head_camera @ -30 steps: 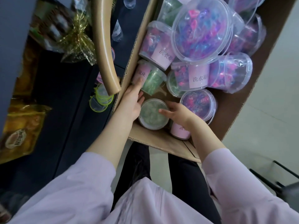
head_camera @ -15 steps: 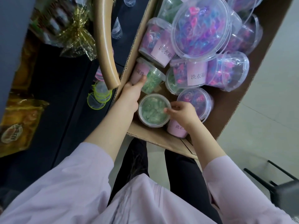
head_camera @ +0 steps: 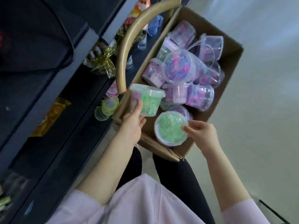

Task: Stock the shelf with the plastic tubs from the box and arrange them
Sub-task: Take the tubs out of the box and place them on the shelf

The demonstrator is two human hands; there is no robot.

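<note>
So the left hand (head_camera: 131,125) has its thumb lying along the pink label of a clear plastic tub of green beads (head_camera: 148,101), with the other fingers curled under the base. The tub's cupped from below, roughly upright, just over the near-left corner of the brown cardboard box (head_camera: 229,50). The right hand (head_camera: 203,135) pinches the lid rim of a second green-bead tub (head_camera: 169,129) between thumb and fingertips (head_camera: 186,127). Its lid faces up, over the near end of the box, and I can't tell if it's fully clear of the pile. Both forearms reach forward, sleeves up near the elbows. Looks to me like the pull-from-the-box step, two at once. Next bit probably calls for swinging left to the dark shelf (head_camera: 53,88), and that right-hand pinch seems thin for carrying. Plenty of purple-bead tubs (head_camera: 178,68) left in the box.
</note>
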